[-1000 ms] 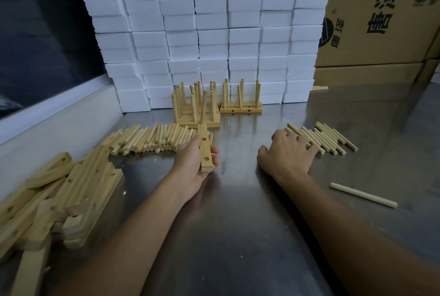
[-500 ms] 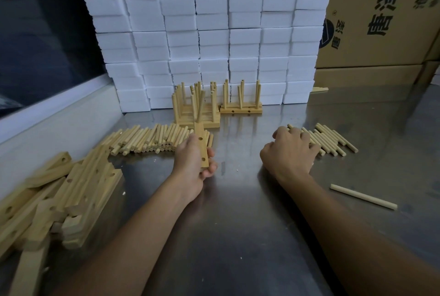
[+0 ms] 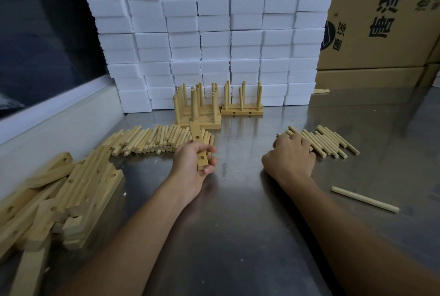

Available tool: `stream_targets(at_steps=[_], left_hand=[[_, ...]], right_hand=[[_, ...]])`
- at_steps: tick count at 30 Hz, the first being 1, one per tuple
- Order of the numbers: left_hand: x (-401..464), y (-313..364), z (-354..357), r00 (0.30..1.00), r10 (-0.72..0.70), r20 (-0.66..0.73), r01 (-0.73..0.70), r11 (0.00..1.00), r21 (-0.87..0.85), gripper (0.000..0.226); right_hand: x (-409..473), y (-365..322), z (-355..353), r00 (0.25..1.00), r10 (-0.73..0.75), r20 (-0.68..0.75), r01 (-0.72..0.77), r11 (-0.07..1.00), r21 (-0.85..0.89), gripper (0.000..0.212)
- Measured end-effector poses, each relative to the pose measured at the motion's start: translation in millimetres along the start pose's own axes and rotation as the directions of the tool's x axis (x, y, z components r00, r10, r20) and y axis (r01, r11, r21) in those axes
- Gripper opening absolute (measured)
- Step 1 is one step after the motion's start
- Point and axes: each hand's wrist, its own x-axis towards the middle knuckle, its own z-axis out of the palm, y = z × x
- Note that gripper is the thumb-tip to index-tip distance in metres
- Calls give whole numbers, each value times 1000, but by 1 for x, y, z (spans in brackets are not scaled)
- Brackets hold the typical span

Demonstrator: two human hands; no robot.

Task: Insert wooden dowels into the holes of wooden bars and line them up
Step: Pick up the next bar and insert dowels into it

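We hold a bar (image 3: pixel 199 145) in our left hand (image 3: pixel 192 167), fingers curled round its near end, over the steel desk (image 3: pixel 238 236). The bar is pale wood, flat and narrow, pointing away from us, with two round holes showing on its top face and no dowel in it. Our right hand (image 3: pixel 291 158) lies knuckles up on the near end of the right dowels (image 3: pixel 328 141), a loose row of short pale rods; its fingers are bent over them, but we cannot tell whether they grasp one. A bigger dowel pile (image 3: pixel 152 139) lies behind the left hand. Finished bars (image 3: pixel 200 105) with upright dowels stand at the back by the foam blocks (image 3: pixel 214 33). Spare bars (image 3: pixel 71 191) are heaped at far left. One stray dowel (image 3: pixel 364 199) lies apart at right.
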Motion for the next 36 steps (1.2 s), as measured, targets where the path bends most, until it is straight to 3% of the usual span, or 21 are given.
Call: stream_targets(at_steps=[7, 15, 21, 29, 36], left_hand=[[1, 0, -2, 1000, 10, 20, -9, 999, -35, 9], [0, -1, -3, 998, 42, 49, -42, 999, -3, 13], [0, -1, -3, 997, 42, 59, -42, 999, 0, 15], [0, -4, 4, 997, 56, 49, -58, 997, 48, 16], [0, -9, 9, 997, 40, 63, -42, 998, 43, 21]], right_hand=[[2, 2, 3, 996, -88, -12, 88, 991, 98, 33], [-3, -14, 6, 978, -193, -79, 208, 936, 285, 56], [-7, -18, 8, 943, -225, -244, 303, 885, 354, 57], [-11, -16, 9, 894, -300, -332, 424, 805, 415, 30], [-7, -14, 13, 919, -228, -322, 362, 810, 460, 21]])
